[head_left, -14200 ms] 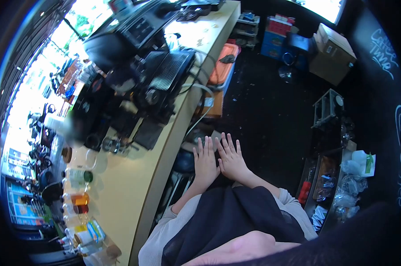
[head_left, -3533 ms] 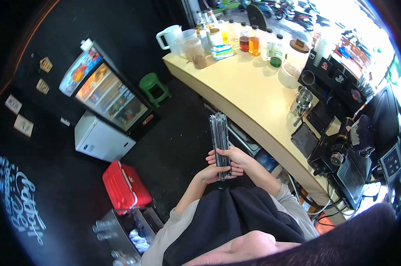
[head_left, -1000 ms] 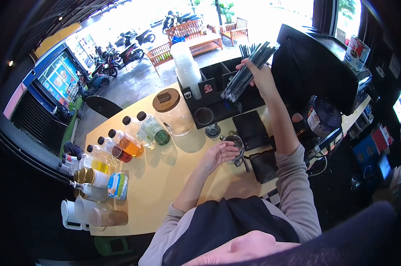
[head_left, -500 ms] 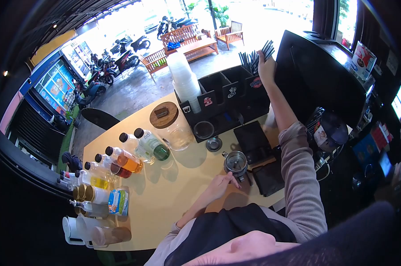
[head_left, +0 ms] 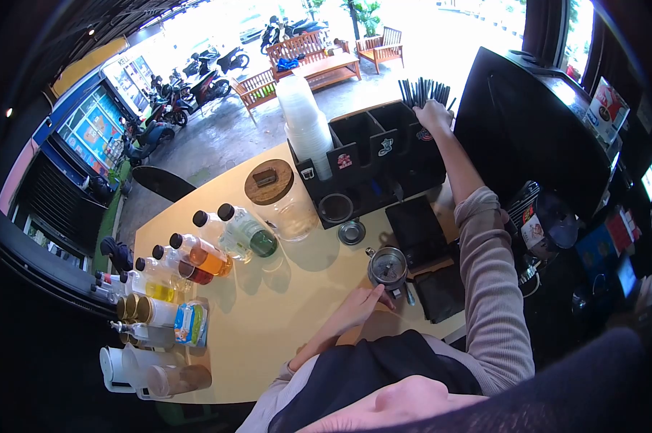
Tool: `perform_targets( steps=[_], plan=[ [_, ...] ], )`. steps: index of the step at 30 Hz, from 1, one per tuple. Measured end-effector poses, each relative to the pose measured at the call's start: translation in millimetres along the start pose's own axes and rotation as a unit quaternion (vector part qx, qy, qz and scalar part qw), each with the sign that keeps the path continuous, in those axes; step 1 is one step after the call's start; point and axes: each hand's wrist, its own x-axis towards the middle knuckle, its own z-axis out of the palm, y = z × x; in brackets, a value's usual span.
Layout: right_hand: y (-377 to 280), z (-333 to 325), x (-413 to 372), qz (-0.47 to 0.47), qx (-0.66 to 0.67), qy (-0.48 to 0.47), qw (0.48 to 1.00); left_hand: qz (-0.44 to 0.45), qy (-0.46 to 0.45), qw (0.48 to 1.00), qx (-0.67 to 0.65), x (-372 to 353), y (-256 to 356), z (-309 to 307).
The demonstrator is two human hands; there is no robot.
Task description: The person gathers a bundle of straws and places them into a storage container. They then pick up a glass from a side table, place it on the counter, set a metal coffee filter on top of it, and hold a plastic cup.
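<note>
My right hand (head_left: 434, 115) reaches to the far right compartment of a black bar caddy (head_left: 419, 169). Its fingers are closed around part of a bunch of black straws (head_left: 419, 92) standing there. My left hand (head_left: 364, 303) rests low by a small glass and metal pot (head_left: 388, 265), fingers loosely stretched and apart, fingertips at the pot's near side. Whether they press on it is hard to see. Dark flat trays or pads (head_left: 414, 231) lie right of the pot, and a round metal lid (head_left: 351, 232) sits beyond it.
Stacked clear plastic cups (head_left: 308, 137) fill the caddy's left end. A wood-lidded jar (head_left: 286, 206), syrup bottles (head_left: 204, 256) and pitchers (head_left: 120, 372) line the counter (head_left: 268, 339) leftward. A large black machine or screen (head_left: 535, 137) stands right of my right arm.
My right hand has lowered toward the caddy, and the straws that stood tilted in it are now down among the others. The left hand stays by the pot. The view shifted slightly.
</note>
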Motion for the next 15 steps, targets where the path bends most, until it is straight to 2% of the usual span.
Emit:
perform_targets(
  steps=[2, 3, 4, 6, 7, 9, 10, 12, 14, 15],
  plan=[
    [-2.6, -2.6, 0.3, 0.024, 0.045, 0.041, 0.998, 0.0, 0.0, 1.0, 0.002, -0.7, -0.8, -0.4],
    [-5.3, -8.4, -2.2, 0.03, 0.127, 0.058, 0.99, -0.008, 0.001, 1.0, 0.01, -1.4, -2.5, -0.5],
    [-8.6, -14.1, -4.7, 0.03, 0.128, 0.058, 0.99, -0.016, 0.002, 1.0, 0.019, -1.6, -4.4, -0.9],
    [-15.8, -24.7, -9.0, -0.019, 0.151, 0.241, 0.959, -0.015, 0.003, 1.0, 0.017, -1.4, -9.1, -1.9],
    [-17.6, -30.0, -8.3, -0.019, 0.152, 0.24, 0.959, -0.015, 0.003, 1.0, 0.014, -1.2, -10.6, -2.4],
    [-20.1, -35.8, -2.6, -0.097, 0.129, 0.292, 0.943, -0.012, 0.004, 1.0, 0.003, -1.4, -10.1, -2.7],
    [-19.8, -32.5, 5.0, -0.097, 0.129, 0.292, 0.943, -0.008, 0.005, 1.0, -0.008, -0.8, -9.3, -3.3],
    [-17.9, -22.8, 25.3, -0.193, -0.026, 0.328, 0.924, -0.017, -0.001, 1.0, 0.0, 0.8, -11.1, -5.0],
    [-13.0, -10.2, 44.5, -0.219, -0.018, 0.312, 0.924, -0.026, -0.006, 1.0, 0.009, 1.1, -11.7, -6.9],
    [-11.4, -7.5, 50.4, -0.227, -0.018, 0.254, 0.94, -0.025, -0.002, 0.999, 0.024, 0.7, -10.5, -7.6]
  ],
)
